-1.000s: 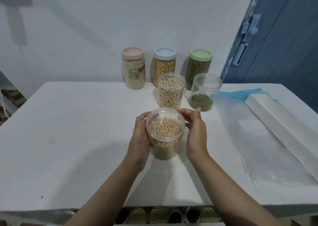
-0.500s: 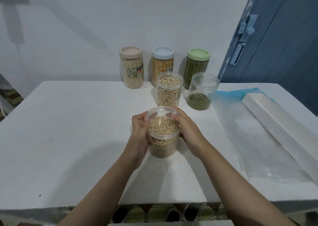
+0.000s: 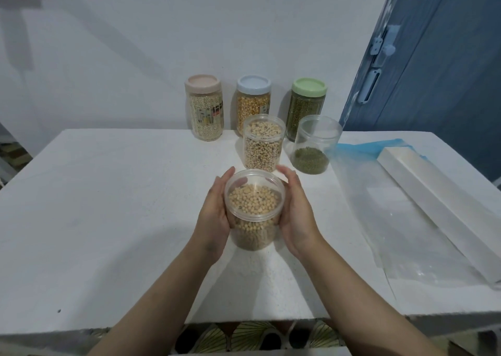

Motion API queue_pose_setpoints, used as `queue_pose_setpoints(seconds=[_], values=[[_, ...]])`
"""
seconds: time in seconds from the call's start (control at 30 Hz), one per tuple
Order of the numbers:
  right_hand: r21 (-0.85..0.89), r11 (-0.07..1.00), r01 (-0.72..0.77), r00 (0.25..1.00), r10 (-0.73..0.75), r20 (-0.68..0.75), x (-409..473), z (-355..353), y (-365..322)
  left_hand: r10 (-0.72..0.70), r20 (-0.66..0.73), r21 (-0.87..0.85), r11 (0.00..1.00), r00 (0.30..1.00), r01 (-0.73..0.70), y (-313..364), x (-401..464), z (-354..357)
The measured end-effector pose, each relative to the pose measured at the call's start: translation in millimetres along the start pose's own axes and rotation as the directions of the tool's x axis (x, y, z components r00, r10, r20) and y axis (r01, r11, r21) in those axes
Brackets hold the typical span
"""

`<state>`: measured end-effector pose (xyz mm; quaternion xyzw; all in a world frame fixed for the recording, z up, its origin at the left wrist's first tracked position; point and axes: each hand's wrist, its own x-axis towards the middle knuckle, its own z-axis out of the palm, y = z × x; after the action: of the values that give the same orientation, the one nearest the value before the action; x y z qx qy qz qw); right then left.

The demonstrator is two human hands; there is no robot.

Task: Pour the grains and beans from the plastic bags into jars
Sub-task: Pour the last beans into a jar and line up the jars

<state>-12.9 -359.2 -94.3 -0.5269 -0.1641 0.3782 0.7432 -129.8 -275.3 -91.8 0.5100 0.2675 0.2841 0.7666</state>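
At frame centre, the left hand and right hand grip an open clear plastic jar of pale beans on the white tabletop.

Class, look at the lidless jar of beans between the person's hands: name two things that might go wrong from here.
1. The soybean jar has no lid; tilting it between the left hand and right hand may spill beans.
2. Pushed forward, it might knock the open jar of speckled beans just behind.
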Motion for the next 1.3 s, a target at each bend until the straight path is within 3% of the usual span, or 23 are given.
queue_pose_setpoints(seconds=[0.27, 0.4, 0.57, 0.7, 0.93, 1.17, 1.3], values=[[0.002, 1.000, -0.024, 1.000, 0.024, -0.005, -1.5, -1.0, -1.0, 0.050, -0.019, 0.093, 0.995, 0.999, -0.048, -6.2, 2.2, -4.4], [0.050, 0.998, -0.024, 1.000, 0.024, -0.011, 0.1, -1.7, -1.6, 0.020, -0.024, 0.028, 0.999, 1.000, -0.019, -4.4, 2.6, -2.4], [0.010, 1.000, -0.024, 0.998, 0.024, 0.054, -0.3, -0.2, -5.6, 0.058, 0.028, 0.074, 0.995, 0.998, -0.060, -6.5, 2.4, -3.7], [-0.149, 0.985, 0.087, 0.996, -0.087, 0.007, -0.5, 4.3, -0.9, 0.099, 0.060, 0.127, 0.986, 0.993, -0.106, -7.8, 2.1, -5.1], [-0.173, 0.973, 0.153, 0.981, -0.171, -0.095, 4.9, 18.0, 7.1, 0.145, 0.014, 0.213, 0.966, 0.989, -0.145, -9.5, 11.1, -11.3], [-0.290, 0.945, 0.148, 0.988, -0.152, 0.011, 48.8, 54.3, 14.8, 0.194, -0.106, 0.279, 0.947, 0.975, -0.158, 14.6, 40.6, -36.6], [-0.467, 0.855, 0.224, 0.974, -0.206, 0.089, 82.3, 78.5, 9.6, 0.235, -0.138, 0.339, 0.924, 0.962, -0.176, 30.4, 71.4, -57.5]])
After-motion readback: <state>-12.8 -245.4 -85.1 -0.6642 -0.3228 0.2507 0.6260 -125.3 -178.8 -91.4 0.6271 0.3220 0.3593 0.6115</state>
